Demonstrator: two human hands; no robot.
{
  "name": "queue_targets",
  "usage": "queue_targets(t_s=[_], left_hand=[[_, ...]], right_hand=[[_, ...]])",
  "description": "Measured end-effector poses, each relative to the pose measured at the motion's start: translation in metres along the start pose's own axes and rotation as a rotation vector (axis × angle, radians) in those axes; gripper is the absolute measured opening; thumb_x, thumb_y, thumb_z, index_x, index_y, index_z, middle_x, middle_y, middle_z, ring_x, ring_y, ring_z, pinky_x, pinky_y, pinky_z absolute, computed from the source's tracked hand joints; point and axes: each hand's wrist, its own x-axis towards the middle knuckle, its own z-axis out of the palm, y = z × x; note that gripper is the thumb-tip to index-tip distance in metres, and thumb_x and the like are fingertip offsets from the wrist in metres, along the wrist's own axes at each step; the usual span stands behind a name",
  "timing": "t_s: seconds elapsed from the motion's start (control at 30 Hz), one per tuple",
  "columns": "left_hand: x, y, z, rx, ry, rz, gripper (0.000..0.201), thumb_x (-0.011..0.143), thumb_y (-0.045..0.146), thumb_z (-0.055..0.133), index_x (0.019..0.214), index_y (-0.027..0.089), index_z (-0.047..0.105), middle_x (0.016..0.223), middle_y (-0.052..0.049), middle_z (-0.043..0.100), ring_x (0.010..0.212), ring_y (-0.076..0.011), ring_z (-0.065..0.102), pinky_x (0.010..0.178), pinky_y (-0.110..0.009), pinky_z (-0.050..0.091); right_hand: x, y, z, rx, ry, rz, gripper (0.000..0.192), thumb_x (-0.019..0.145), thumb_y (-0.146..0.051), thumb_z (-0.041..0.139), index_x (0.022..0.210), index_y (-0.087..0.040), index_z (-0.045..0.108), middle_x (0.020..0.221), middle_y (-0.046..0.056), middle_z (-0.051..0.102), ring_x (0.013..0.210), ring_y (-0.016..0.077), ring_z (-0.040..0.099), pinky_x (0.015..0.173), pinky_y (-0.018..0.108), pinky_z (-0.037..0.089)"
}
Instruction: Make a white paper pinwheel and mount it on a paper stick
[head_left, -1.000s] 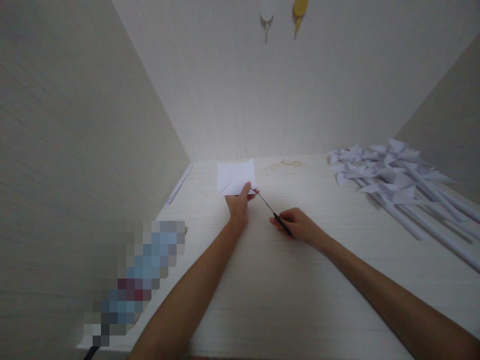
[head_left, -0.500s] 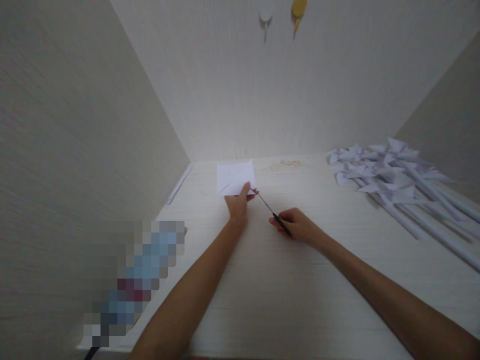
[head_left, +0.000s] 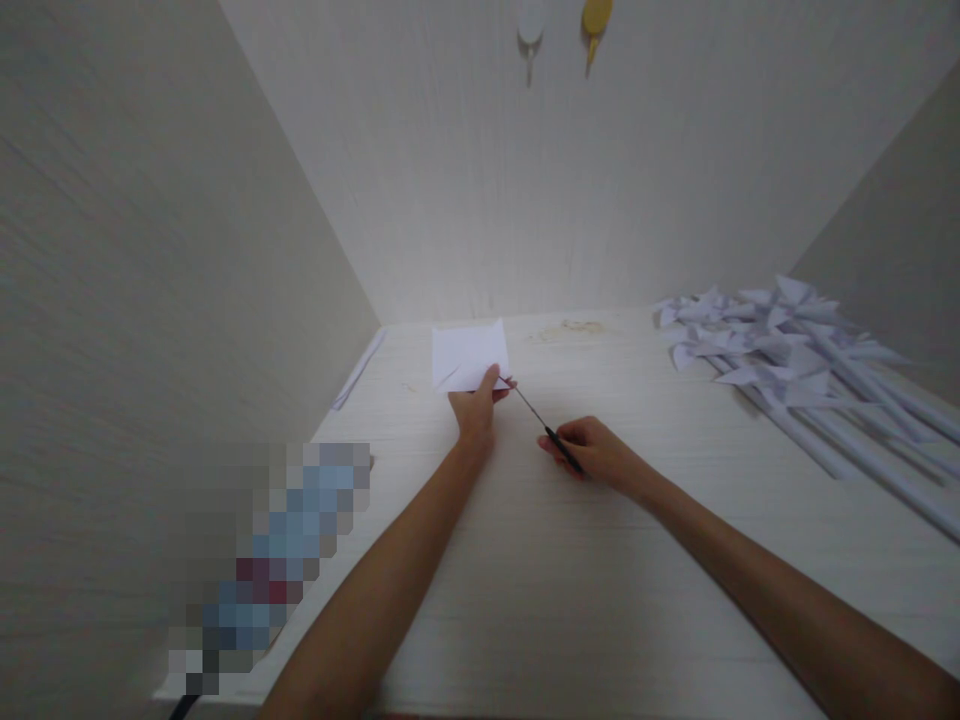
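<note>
White square paper sheet (head_left: 469, 355) pinched by left hand (head_left: 475, 408), thin black-handled scissors (head_left: 546, 430) gripped by right hand (head_left: 592, 450)

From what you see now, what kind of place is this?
Probably a home craft corner: a pale desk boxed in by walls, a pile of paper pinwheels at the right, and hands cutting a paper square with scissors.

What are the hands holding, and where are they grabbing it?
The left hand pinches the white paper square at its near right corner. The right hand grips the scissors by their dark handle, blades pointing at that corner.
</note>
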Motion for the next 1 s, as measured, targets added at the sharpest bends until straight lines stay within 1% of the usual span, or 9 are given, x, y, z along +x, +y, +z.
queue_targets(t_s=[0.23, 0.43, 0.8, 1.0], left_hand=[[-0.0005, -0.0004, -0.0005, -0.011, -0.021, 0.007, 0.022, 0.058, 0.024, 0.066, 0.072, 0.009, 0.059, 0.062, -0.003, 0.063, 0.047, -0.0119, 0.059, 0.046, -0.022, 0.048], [-0.0012, 0.0009, 0.0005, -0.028, -0.007, 0.002, 0.021, 0.056, 0.021, 0.066, 0.071, 0.009, 0.058, 0.058, -0.001, 0.062, 0.045, -0.0118, 0.058, 0.043, -0.021, 0.046], [-0.0007, 0.0007, 0.0004, -0.03, -0.004, -0.002, 0.02, 0.056, 0.021, 0.066, 0.071, 0.009, 0.059, 0.059, -0.002, 0.062, 0.046, -0.0118, 0.059, 0.044, -0.021, 0.047], [-0.0001, 0.0015, 0.0, -0.016, 0.016, -0.005, 0.022, 0.057, 0.023, 0.067, 0.071, 0.009, 0.059, 0.061, -0.003, 0.063, 0.047, -0.0119, 0.059, 0.044, -0.021, 0.046]], right_hand=[[0.0007, -0.0006, -0.0002, -0.016, -0.002, 0.005, 0.049, 0.07, -0.059, 0.045, 0.046, -0.017, 0.042, 0.038, -0.002, 0.041, 0.036, 0.0074, 0.036, 0.039, 0.021, 0.027], [0.0011, -0.0003, -0.0005, -0.03, 0.007, -0.013, 0.048, 0.072, -0.058, 0.045, 0.045, -0.017, 0.042, 0.038, -0.002, 0.042, 0.036, 0.0078, 0.037, 0.039, 0.022, 0.028], [0.0011, 0.0003, -0.0002, -0.02, 0.027, -0.012, 0.05, 0.071, -0.058, 0.045, 0.043, -0.018, 0.041, 0.036, -0.002, 0.04, 0.035, 0.0076, 0.036, 0.038, 0.022, 0.026], [0.0005, -0.0001, 0.0008, 0.031, 0.028, 0.001, 0.045, 0.069, -0.054, 0.05, 0.043, -0.018, 0.04, 0.035, -0.004, 0.039, 0.035, 0.0072, 0.034, 0.037, 0.022, 0.022]])
